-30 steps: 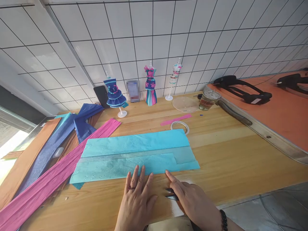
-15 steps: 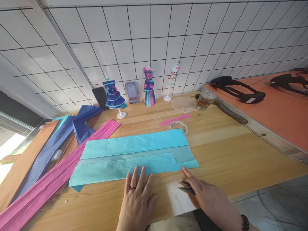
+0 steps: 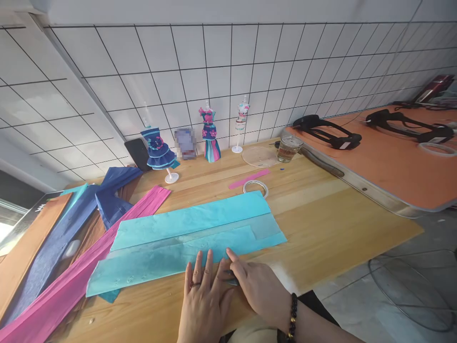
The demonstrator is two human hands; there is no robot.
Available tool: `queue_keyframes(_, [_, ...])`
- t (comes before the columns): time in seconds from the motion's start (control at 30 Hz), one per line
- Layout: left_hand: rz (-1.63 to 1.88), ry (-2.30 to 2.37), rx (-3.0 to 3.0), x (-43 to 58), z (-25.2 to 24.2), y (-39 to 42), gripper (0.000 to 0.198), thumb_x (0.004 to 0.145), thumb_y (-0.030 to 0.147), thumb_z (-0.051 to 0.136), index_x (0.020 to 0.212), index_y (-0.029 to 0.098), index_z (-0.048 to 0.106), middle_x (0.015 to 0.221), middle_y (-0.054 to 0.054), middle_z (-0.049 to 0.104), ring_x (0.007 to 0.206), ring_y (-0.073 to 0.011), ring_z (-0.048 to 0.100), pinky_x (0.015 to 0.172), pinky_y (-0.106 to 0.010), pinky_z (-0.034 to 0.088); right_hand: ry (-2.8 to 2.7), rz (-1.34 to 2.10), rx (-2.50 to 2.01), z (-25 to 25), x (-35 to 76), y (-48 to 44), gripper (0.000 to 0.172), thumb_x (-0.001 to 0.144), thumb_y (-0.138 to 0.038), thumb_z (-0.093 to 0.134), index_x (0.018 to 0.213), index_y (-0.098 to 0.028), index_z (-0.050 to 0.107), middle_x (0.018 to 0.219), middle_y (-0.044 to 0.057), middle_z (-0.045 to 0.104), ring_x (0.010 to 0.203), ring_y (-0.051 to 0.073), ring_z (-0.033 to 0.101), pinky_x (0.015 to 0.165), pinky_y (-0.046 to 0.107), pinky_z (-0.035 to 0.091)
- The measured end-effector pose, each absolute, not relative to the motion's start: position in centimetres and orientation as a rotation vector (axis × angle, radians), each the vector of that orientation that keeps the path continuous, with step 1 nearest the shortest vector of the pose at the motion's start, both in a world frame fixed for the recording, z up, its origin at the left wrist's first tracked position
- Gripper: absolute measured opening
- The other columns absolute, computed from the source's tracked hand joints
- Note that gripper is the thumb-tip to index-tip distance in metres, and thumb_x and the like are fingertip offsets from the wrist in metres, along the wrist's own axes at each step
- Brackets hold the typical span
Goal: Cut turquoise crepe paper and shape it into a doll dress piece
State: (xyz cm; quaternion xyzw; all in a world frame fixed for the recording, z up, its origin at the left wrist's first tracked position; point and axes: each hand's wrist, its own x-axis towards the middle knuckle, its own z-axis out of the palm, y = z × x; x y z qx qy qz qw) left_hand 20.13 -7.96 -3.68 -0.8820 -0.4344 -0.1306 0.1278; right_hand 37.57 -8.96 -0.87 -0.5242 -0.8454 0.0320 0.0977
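Observation:
My left hand [image 3: 203,300] lies flat with its fingers spread, fingertips on the near edge of a long turquoise tissue sheet [image 3: 189,219] spread on the wooden table [image 3: 339,224]. My right hand [image 3: 259,290] rests right beside it, with the index finger stretched onto the same edge. A small dark pointed tool [image 3: 231,277], its kind unclear, is gripped in that hand. A clear ruler-like strip [image 3: 264,226] lies along the sheet.
Pink [image 3: 89,267], dark blue [image 3: 53,247] and brown crepe strips fan out at the left. Three dressed mini mannequins [image 3: 210,136], a phone [image 3: 136,153], a glass [image 3: 288,148], a tape roll [image 3: 255,188] and a pink strip [image 3: 249,178] stand behind. An orange table [image 3: 392,162] with black headsets adjoins at the right.
My right hand slid out to the right along the sheet's near edge, then came back left to touch my left hand. The view has shifted rightward.

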Motion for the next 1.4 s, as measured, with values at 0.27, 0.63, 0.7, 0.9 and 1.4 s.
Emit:
queue_keyframes(0.27, [-0.385,-1.261,-2.572,20.0,-3.8,-8.0,0.046,0.082,0.03,0.05,0.128,0.023,0.046,0.136,-0.01,0.043,0.125,-0.0334,0.036,0.098,-0.05,0.03,-2.265,-0.218,-1.891,-2.5,44.5,-10.3,0.044,0.073,0.001,0.04,0.114,-0.013,0.05,0.111,0.011,0.065,0.054,0.014,0.066,0.043,0.022,0.046])
queue_keyframes(0.63, [-0.309,-1.31,-2.587,20.3,-2.7,-8.3,0.05,0.082,0.03,0.05,0.131,0.025,0.042,0.138,-0.008,0.041,0.127,-0.0315,0.034,0.099,-0.048,0.031,-2.57,-0.373,-1.36,-1.2,49.1,-9.0,0.025,0.084,-0.003,0.034,0.09,-0.016,0.054,0.098,0.013,0.068,0.075,0.018,0.066,0.06,0.027,0.051])
queue_keyframes(0.7, [-0.314,-1.362,-2.581,20.6,-2.5,-8.5,0.047,0.082,0.033,0.05,0.128,0.026,0.045,0.137,-0.007,0.043,0.126,-0.031,0.035,0.099,-0.048,0.032,-2.645,-0.39,-1.289,-0.9,49.3,-8.3,0.021,0.086,-0.005,0.034,0.087,-0.017,0.052,0.094,0.012,0.067,0.07,0.018,0.065,0.056,0.027,0.049])
queue_keyframes(0.9, [-0.242,-1.407,-2.596,20.8,-2.0,-8.7,0.049,0.082,0.035,0.05,0.13,0.026,0.042,0.138,-0.007,0.041,0.127,-0.0299,0.035,0.099,-0.048,0.031,-2.694,-0.399,-1.171,-1.2,49.9,-7.5,0.02,0.087,-0.007,0.033,0.089,-0.017,0.05,0.09,0.011,0.065,0.067,0.019,0.063,0.052,0.027,0.045])
queue_keyframes(1.4, [-0.548,-1.422,-2.527,25.1,-3.0,-9.4,0.034,0.085,0.037,0.045,0.111,0.019,0.059,0.121,-0.007,0.058,0.117,-0.0285,0.045,0.097,-0.047,0.034,-2.547,-0.354,-1.398,-2.5,53.8,-7.9,0.032,0.075,0.002,0.033,0.092,-0.015,0.053,0.096,0.013,0.066,0.076,0.02,0.065,0.059,0.029,0.049])
